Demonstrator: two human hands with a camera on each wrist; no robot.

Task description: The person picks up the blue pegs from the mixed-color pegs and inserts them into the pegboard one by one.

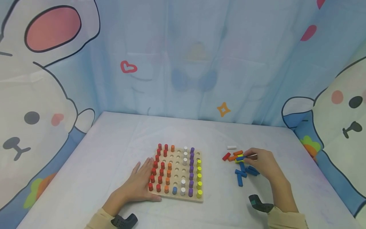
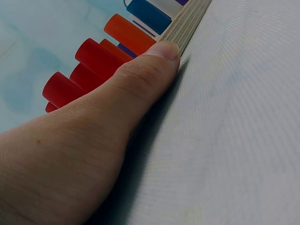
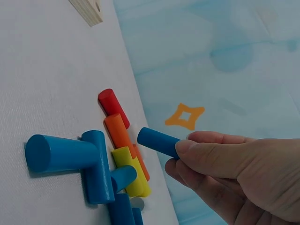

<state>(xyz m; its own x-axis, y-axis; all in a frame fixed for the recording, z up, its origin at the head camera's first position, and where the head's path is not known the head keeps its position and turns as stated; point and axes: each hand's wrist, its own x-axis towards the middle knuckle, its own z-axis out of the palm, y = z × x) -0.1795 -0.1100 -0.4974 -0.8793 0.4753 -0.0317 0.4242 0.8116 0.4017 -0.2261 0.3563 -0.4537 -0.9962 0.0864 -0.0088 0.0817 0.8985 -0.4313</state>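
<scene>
A wooden peg board (image 1: 197, 200) stands on the white table, holding rows of red, orange, white, purple and yellow pegs and one blue peg (image 1: 174, 190) in its front row. Along its left side lies my left hand (image 1: 137, 186), fingers extended, with the thumb against the front edge near the corner. To the right of the board, my right hand (image 1: 264, 162) pinches a blue peg (image 3: 158, 141) between thumb and fingers by one end. In the right wrist view this peg is raised above the loose pegs, its free end pointing away from the hand.
Loose blue pegs (image 1: 240, 180) lie in a heap below the right hand. Beside them are orange pegs (image 1: 238, 153), yellow ones, a red peg (image 1: 226, 156) and a white peg (image 1: 232, 147). A printed blue curtain (image 1: 194, 95) hangs behind the table.
</scene>
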